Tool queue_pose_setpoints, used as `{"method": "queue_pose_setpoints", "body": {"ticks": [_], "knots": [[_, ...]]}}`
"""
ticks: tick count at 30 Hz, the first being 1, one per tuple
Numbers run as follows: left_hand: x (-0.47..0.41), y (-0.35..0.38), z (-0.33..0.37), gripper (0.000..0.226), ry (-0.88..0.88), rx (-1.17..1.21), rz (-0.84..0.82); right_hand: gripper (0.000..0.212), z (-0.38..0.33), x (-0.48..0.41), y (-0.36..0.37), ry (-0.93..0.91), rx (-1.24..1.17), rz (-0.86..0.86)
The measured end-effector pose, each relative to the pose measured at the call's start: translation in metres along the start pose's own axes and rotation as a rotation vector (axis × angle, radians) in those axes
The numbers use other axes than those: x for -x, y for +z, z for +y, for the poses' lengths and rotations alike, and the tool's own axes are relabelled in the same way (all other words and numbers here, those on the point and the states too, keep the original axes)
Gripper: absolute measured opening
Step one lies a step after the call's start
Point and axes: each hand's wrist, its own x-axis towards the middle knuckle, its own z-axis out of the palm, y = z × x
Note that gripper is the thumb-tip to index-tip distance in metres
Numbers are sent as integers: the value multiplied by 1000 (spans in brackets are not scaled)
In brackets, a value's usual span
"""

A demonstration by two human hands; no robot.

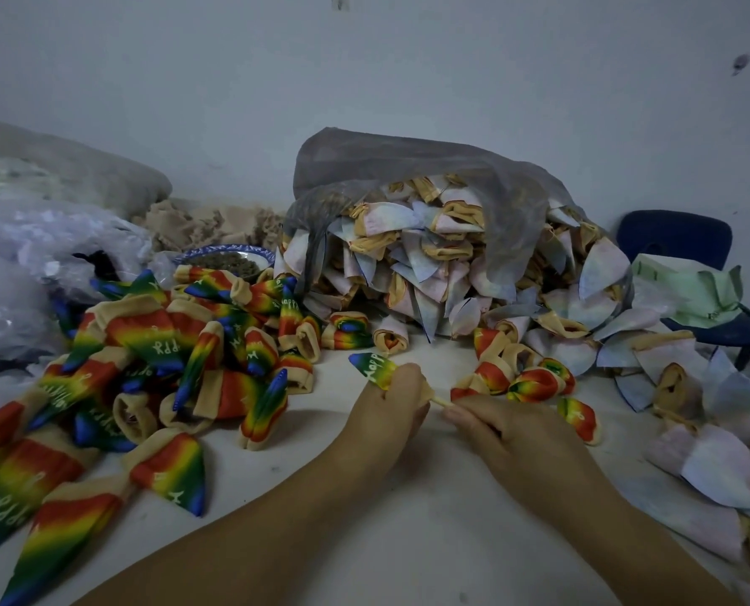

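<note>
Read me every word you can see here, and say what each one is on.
"Happ": on the sock in the left hand, the rest hidden under the fingers.
"ppy": upside down on a sock in the pile; other prints there are too blurred.
On the green paper the print is too blurred to read.

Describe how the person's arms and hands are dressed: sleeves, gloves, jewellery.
Both are bare. The left hand and right hand wear no gloves, and no rings show. The left forearm and right forearm carry no sleeve, watch or bracelet as far as the picture's edge.
</note>
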Motion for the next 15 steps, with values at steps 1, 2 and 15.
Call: {"method": "queue_pose_setpoints", "body": {"ticks": [1,2,15], "knots": [[0,1,0,45,-39,-6,6,60,4,0,-1,-3,46,6],[0,1,1,43,-71,-13,6,60,5,0,-1,-1,71,10],[-2,-6,2,41,77,125,-111,33,-26,1,21,273,-619,-21]]}}
